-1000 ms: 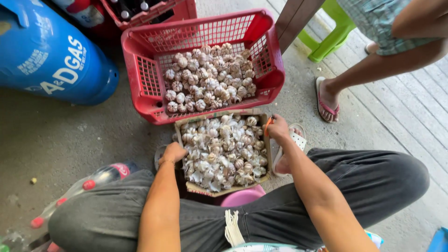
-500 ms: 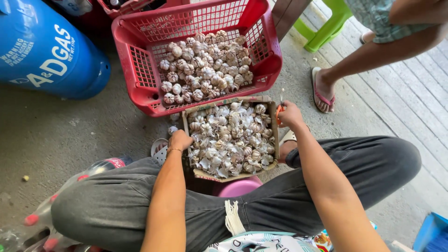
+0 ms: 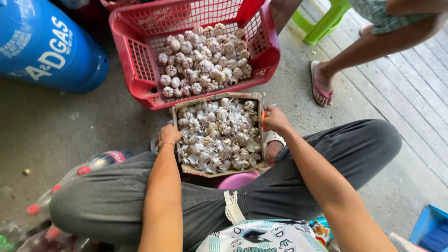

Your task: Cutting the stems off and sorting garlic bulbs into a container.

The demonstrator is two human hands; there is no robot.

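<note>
While both hands [image 3: 169,136] [image 3: 275,119] grip-clamped on garlic box [image 3: 219,135], red crate [image 3: 140,70] just beyond.

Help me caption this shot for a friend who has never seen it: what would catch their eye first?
First the garlic: a red crate at top centre, heaped with bulbs, and just below it a cardboard tray of more, gripped at its sides by the left hand and the right hand. The right hand also holds something small and orange. Next, the big blue gas cylinder lying at top left, and another person's sandalled foot at upper right.
</note>
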